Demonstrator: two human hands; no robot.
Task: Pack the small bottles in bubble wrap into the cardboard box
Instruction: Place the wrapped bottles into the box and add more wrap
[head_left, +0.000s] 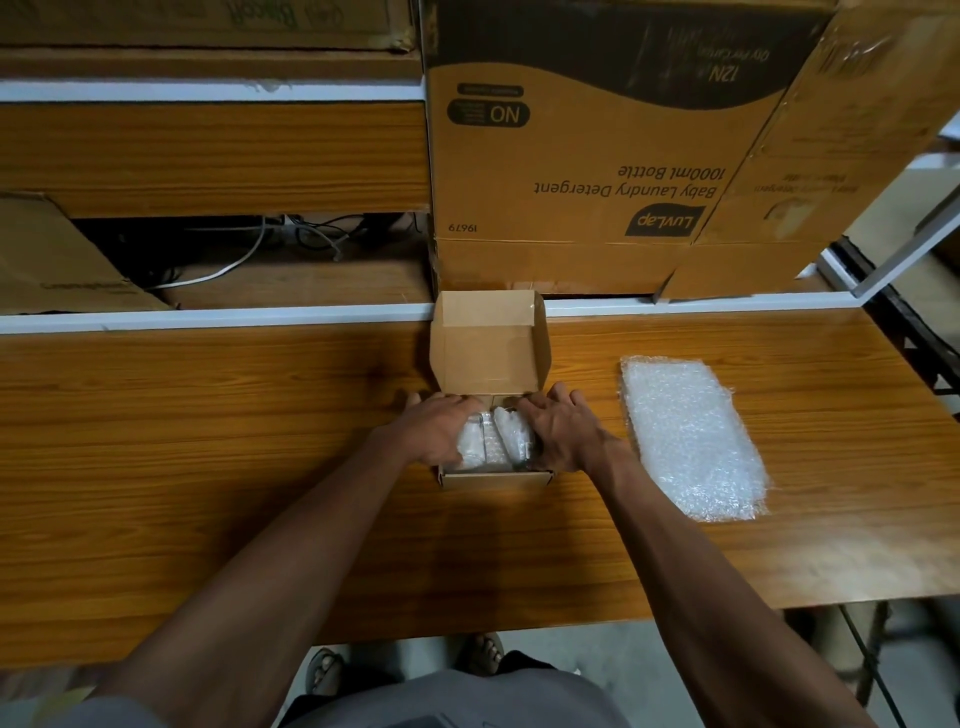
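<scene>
A small cardboard box (493, 479) stands on the wooden table, its lid (488, 348) raised at the back. Inside lie bubble-wrapped bottles (493, 439), side by side and partly hidden by my hands. My left hand (436, 428) lies over the left bundle with its fingers curved down on the wrap. My right hand (558, 431) covers the right bundle in the same way, fingers reaching toward the back of the box. Whether the fingers curl round the bundles or only press on them is hidden.
A flat stack of bubble wrap sheets (691, 436) lies on the table right of the box. A large detergent carton (587, 156) stands on the shelf behind, more cartons beside it. The table's front edge (467, 631) runs close to my body.
</scene>
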